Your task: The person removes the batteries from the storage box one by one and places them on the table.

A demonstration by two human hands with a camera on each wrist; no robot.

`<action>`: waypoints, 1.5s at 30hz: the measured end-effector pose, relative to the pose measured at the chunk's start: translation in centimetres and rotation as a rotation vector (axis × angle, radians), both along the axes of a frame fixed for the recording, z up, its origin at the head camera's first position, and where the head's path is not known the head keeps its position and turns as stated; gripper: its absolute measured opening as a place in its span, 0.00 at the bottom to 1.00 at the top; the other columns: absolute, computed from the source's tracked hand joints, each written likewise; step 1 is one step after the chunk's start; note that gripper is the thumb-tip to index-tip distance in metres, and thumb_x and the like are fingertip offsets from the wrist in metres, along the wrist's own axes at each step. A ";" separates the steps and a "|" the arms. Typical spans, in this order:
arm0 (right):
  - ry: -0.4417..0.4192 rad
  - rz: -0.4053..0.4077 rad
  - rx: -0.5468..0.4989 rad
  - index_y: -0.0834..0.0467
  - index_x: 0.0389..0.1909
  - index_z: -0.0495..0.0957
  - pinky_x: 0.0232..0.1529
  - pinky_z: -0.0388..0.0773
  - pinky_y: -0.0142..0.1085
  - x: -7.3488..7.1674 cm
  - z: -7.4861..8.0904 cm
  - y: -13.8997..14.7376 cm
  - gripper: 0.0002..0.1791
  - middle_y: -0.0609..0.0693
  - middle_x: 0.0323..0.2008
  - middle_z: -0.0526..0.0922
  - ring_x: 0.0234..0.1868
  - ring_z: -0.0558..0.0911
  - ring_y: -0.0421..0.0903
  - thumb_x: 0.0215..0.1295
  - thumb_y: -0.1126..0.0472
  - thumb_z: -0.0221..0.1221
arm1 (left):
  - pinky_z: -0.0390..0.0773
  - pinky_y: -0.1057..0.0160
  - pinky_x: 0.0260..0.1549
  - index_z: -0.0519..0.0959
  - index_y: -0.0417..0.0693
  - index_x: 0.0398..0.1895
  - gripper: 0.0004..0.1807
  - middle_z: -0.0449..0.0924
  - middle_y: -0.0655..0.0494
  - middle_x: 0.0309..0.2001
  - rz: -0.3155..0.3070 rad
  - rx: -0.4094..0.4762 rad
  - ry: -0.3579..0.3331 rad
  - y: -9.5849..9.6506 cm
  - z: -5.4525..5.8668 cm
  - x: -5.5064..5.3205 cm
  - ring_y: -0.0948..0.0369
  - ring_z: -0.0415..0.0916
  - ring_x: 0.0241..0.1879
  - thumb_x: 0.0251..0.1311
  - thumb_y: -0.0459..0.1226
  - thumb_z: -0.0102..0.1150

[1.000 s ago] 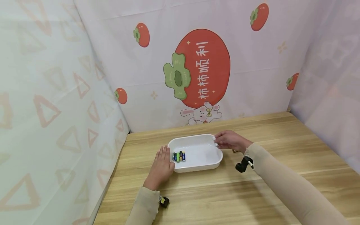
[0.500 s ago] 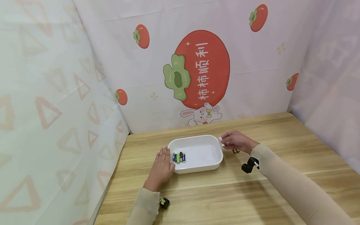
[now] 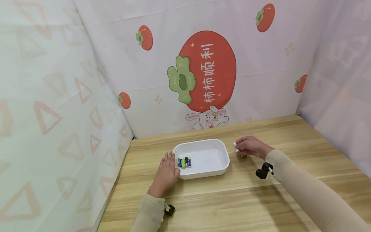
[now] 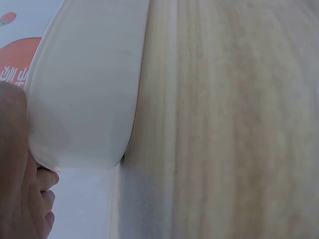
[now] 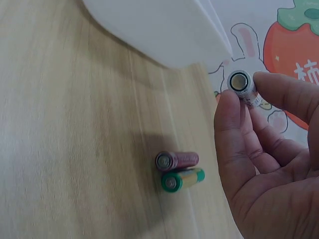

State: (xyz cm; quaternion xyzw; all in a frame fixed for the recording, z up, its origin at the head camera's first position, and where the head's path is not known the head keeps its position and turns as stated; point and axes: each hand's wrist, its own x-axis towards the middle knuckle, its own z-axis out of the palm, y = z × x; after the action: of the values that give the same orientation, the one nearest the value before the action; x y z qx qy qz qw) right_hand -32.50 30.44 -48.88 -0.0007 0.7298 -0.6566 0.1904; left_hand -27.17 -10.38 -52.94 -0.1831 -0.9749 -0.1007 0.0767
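My right hand (image 3: 252,146) pinches a white battery (image 5: 241,83) between thumb and fingers, in the air just right of the white dish (image 3: 204,175). Below it on the table lie a dark red battery (image 5: 179,160) and a green and yellow battery (image 5: 185,179), side by side; in the head view the hand partly hides them. Fingers straight, my left hand (image 3: 165,174) rests against the dish's left end. Inside the dish at that end, several batteries (image 3: 184,162) in green, blue and dark colours lie in a row.
The wooden table (image 3: 208,206) reaches back to a hanging cloth (image 3: 255,80) printed with persimmons and a rabbit. More cloth (image 3: 72,129) hangs along the left and right sides. Small black cameras are strapped at both wrists.
My right hand has moved right with the white battery, from over the dish's right rim to outside it. My left hand has stayed in place.
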 end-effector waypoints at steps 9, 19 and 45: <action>-0.012 -0.017 -0.028 0.77 0.58 0.65 0.44 0.82 0.40 0.1 -0.5 1.4 0.23 0.61 0.43 0.78 0.38 0.82 0.47 0.67 0.68 0.57 | 0.39 0.50 0.71 0.48 0.32 0.75 0.35 0.44 0.40 0.76 -0.010 0.009 0.003 0.0 0.0 0.0 0.47 0.37 0.75 0.69 0.40 0.41; -0.011 -0.039 -0.032 0.77 0.57 0.65 0.40 0.82 0.36 0.0 -1.6 2.8 0.21 0.56 0.39 0.80 0.35 0.82 0.43 0.66 0.70 0.56 | 0.38 0.50 0.71 0.48 0.32 0.75 0.35 0.44 0.40 0.76 -0.005 0.014 -0.010 0.1 0.1 0.1 0.46 0.38 0.75 0.69 0.40 0.41; 0.008 -0.103 0.134 0.74 0.53 0.71 0.39 0.83 0.38 -0.1 -3.0 4.3 0.20 0.51 0.34 0.82 0.33 0.82 0.43 0.63 0.68 0.60 | 0.40 0.50 0.71 0.48 0.32 0.75 0.35 0.46 0.39 0.75 -0.007 0.014 -0.002 0.1 0.0 0.0 0.46 0.39 0.75 0.70 0.41 0.40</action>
State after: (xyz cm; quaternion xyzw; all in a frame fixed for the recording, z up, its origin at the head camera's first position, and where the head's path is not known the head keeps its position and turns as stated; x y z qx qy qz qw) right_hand -32.63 34.74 -51.92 0.0471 0.7719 -0.6152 0.1532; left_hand -27.18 -10.32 -52.97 -0.1859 -0.9736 -0.1079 0.0768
